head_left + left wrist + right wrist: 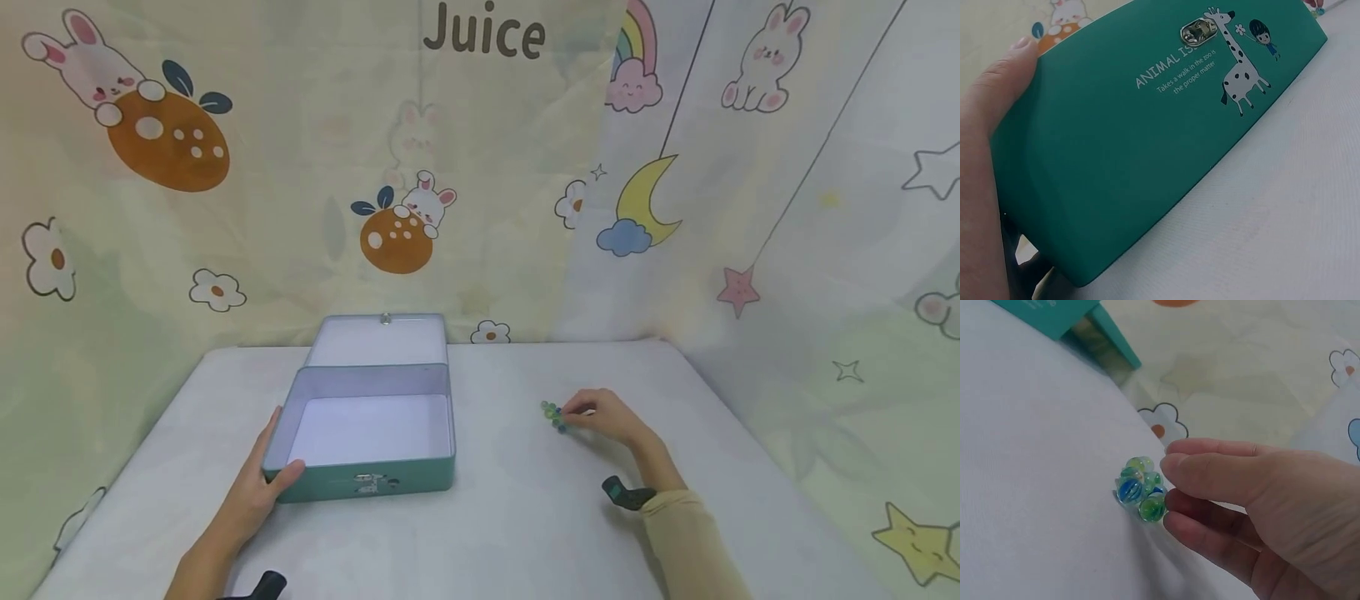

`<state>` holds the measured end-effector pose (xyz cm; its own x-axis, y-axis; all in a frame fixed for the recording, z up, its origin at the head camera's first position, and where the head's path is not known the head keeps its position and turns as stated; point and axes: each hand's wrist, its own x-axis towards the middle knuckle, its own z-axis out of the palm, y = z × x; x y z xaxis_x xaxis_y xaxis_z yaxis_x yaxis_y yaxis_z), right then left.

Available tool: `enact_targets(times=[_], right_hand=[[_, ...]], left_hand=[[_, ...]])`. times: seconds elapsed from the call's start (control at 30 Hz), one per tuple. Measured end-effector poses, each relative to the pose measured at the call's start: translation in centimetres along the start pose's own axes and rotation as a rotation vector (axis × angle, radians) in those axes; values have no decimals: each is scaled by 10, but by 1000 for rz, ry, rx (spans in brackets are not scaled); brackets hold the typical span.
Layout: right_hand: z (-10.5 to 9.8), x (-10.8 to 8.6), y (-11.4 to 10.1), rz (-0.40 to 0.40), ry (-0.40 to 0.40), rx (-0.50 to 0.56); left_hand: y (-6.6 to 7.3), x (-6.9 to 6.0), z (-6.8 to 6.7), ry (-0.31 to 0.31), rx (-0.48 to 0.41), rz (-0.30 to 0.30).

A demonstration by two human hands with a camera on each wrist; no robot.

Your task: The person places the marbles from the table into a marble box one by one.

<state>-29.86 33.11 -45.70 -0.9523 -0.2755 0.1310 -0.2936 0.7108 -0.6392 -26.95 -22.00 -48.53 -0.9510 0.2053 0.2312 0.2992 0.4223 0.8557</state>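
A green tin box stands on the table with its lid raised at the back; its pale inside holds nothing. My left hand grips the box's front left corner, thumb by the rim and fingers along the left side. The left wrist view shows the printed giraffe front and the left thumb. Right of the box, a small cluster of blue and green glass marbles lies on the table. The fingertips of my right hand are at the cluster's right side, slightly bent, thumb near the forefinger.
The white-covered table runs back to a hanging cloth printed with rabbits, oranges and flowers. Another cloth with a moon and stars hangs on the right. A dark wrist strap mount is on the right forearm.
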Motion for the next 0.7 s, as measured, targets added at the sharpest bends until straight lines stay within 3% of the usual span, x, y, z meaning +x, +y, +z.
enact_targets(times=[0.7], right_hand=[[-4, -5, 2, 93, -11, -88]], left_hand=[[1, 1, 0, -6, 8, -22]])
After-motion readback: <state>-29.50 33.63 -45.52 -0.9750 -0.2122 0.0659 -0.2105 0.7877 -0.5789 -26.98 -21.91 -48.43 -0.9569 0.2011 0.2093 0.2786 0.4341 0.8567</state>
